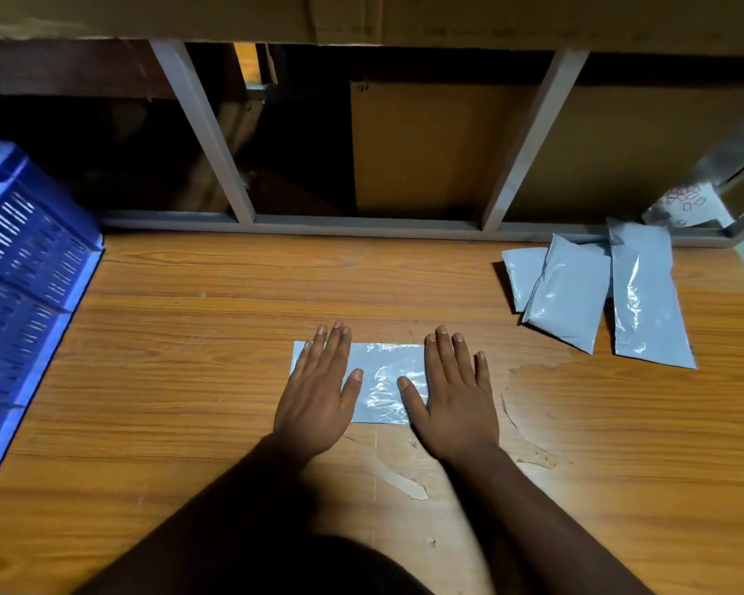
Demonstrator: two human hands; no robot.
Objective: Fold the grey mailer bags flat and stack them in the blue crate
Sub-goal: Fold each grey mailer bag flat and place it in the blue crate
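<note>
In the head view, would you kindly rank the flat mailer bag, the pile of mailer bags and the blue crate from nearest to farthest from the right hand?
1. Flat mailer bag, under the right hand.
2. Pile of mailer bags, far right.
3. Blue crate, far left.

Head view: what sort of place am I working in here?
Probably a packing or storeroom bench: grey mailer bags piled on a worn wooden table, a blue crate beside it, cardboard boxes behind.

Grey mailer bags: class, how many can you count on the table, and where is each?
4. One bag lies flat under both hands at centre. Three overlap at the far right: left, middle, right. More may be hidden beneath.
</note>
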